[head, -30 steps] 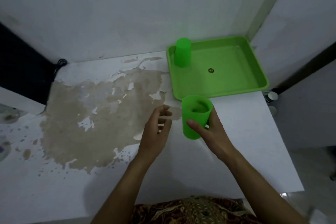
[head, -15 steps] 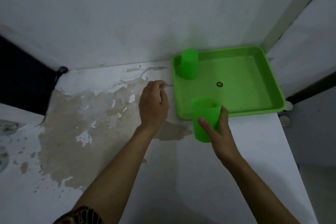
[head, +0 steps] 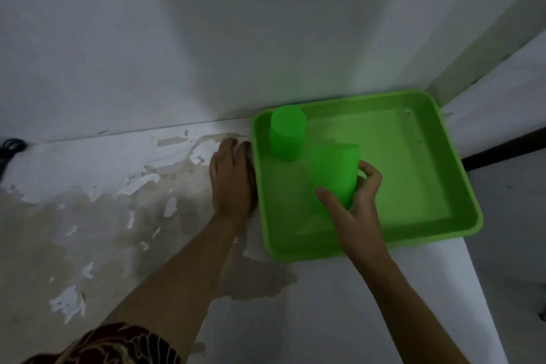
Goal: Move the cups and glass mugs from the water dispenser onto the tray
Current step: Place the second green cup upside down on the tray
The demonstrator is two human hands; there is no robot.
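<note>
A bright green plastic tray (head: 413, 233) sits on the white counter against the back wall. One green cup (head: 287, 134) stands upside down in the tray's far left corner. My right hand (head: 353, 201) grips a second green cup (head: 335, 173) over the tray's left half, just right of and nearer than the first cup; whether it touches the tray floor is unclear. My left hand (head: 232, 174) lies flat on the counter, fingers against the tray's left rim, holding nothing.
The white counter (head: 339, 304) has a large brown patch of peeled paint (head: 118, 216) on its left. It ends at a right edge just past the tray. A black cable (head: 10, 146) lies at the far left by the wall.
My right hand carried the cup from the tray's near edge to above its left half. My left hand slid right to the tray's left rim. The camera moved closer.
</note>
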